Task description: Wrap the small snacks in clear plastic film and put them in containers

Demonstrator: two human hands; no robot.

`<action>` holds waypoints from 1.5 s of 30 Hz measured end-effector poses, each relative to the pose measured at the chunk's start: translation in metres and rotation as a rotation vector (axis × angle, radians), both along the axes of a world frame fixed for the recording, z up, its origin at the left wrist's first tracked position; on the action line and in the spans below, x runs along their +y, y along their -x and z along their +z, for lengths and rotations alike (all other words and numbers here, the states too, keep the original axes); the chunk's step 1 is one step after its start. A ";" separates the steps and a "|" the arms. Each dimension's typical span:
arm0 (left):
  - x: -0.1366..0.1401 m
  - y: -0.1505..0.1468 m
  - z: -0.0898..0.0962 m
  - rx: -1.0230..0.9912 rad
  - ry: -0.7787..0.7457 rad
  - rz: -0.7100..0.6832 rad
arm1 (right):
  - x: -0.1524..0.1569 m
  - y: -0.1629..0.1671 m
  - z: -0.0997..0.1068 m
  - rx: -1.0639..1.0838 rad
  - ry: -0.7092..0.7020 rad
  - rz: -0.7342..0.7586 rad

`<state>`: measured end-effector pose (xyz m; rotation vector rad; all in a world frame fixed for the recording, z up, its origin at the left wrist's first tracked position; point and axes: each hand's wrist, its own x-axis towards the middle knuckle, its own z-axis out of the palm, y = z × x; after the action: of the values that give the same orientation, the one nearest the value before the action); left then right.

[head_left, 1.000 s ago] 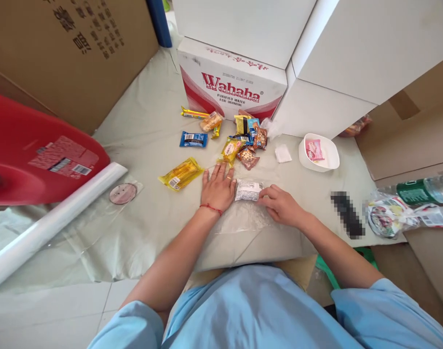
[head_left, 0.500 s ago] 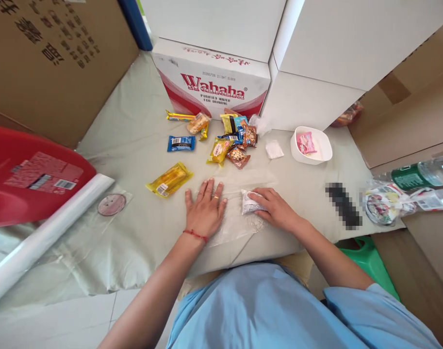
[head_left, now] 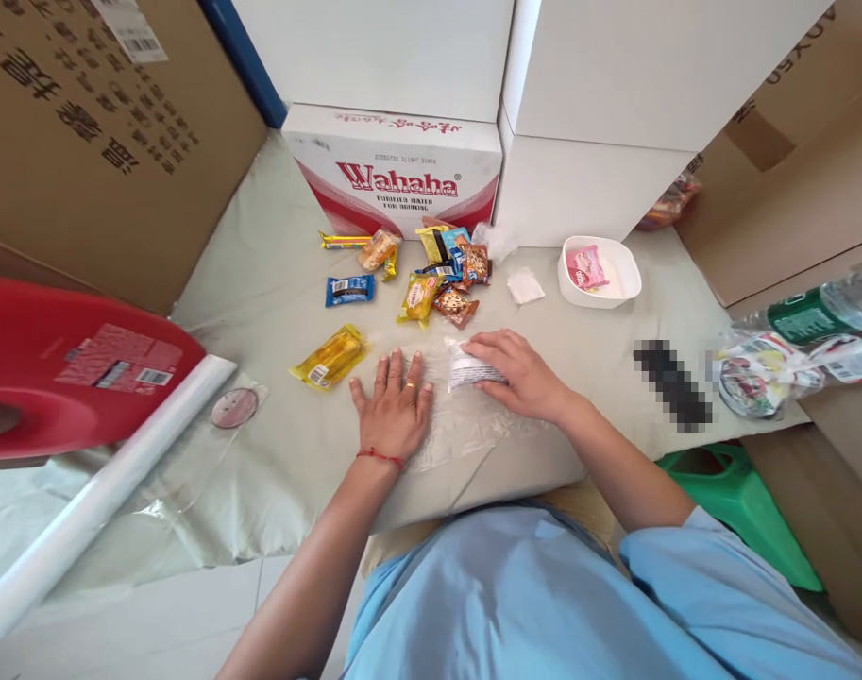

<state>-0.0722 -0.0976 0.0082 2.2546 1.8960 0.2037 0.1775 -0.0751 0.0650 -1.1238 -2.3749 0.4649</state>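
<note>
My left hand (head_left: 393,404) lies flat with its fingers spread, pressing on the left part of a clear plastic sheet or bag (head_left: 473,430). To its right, my right hand (head_left: 519,373) grips a small white snack packet (head_left: 469,366) with printed text, which rests on the plastic. Its fingers curl over the packet's right side. Left of my left hand is a yellow-wrapped snack (head_left: 329,357). Beyond my hands lie a blue packet (head_left: 349,290), a yellow packet (head_left: 418,299), brown packets (head_left: 455,306) and several other wrapped snacks.
A white bowl (head_left: 600,293) with a pink packet stands at the back right, near a small white packet (head_left: 525,285). A Wahaha carton (head_left: 402,189) borders the back. At left are a white roll (head_left: 111,491) and a red container (head_left: 83,368); bottles (head_left: 802,316) lie at right.
My right hand and the white packet have moved slightly away from me and closer to my left hand. My left hand stays flat. The whole view has shifted a little.
</note>
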 end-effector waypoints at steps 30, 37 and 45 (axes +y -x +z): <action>-0.044 0.083 0.019 -0.575 0.012 -0.219 | -0.059 -0.068 -0.009 0.232 0.315 -0.097; 0.016 0.067 0.014 -0.603 0.007 0.157 | 0.030 -0.049 -0.018 0.114 0.492 -0.282; 0.013 0.056 0.002 -0.747 0.054 0.244 | 0.016 -0.011 -0.003 -0.148 -0.133 -0.453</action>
<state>-0.1278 -0.0847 0.0104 1.5642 1.6936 0.8742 0.1887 -0.0588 0.0619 -1.6191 -2.1343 0.0684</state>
